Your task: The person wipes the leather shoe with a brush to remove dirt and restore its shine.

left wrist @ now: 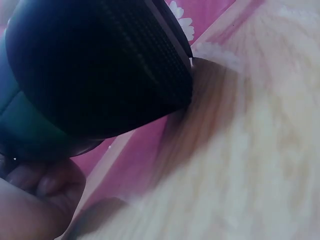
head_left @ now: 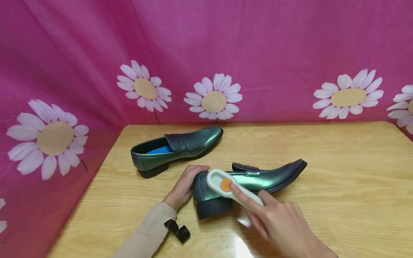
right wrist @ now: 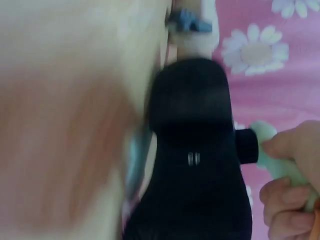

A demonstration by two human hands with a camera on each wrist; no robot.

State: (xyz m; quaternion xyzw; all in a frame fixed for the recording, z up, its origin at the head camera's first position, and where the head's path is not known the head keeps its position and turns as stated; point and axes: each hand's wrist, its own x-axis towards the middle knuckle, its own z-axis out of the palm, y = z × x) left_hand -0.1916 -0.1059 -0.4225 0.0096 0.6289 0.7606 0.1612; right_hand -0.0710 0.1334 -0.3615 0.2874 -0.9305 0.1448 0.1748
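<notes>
A dark green, shiny loafer [head_left: 266,179] is held tilted up off the table by my left hand [head_left: 187,184], which grips it at the heel end. In the left wrist view, the black heel [left wrist: 115,65] fills the upper left above curled fingers. My right hand [head_left: 277,218] grips a pale green-white handled brush [head_left: 217,181], the index finger on its orange button [head_left: 226,185]. Dark bristles [right wrist: 246,146] touch the side of the shoe in the right wrist view, where the black sole [right wrist: 195,165] faces the camera.
The matching loafer [head_left: 180,147], with a blue insole, stands farther back to the left on the wooden table [head_left: 348,154]. A pink cloth [head_left: 271,43] printed with white daisies hangs behind and at the left. A black strap [head_left: 177,231] hangs at the left wrist.
</notes>
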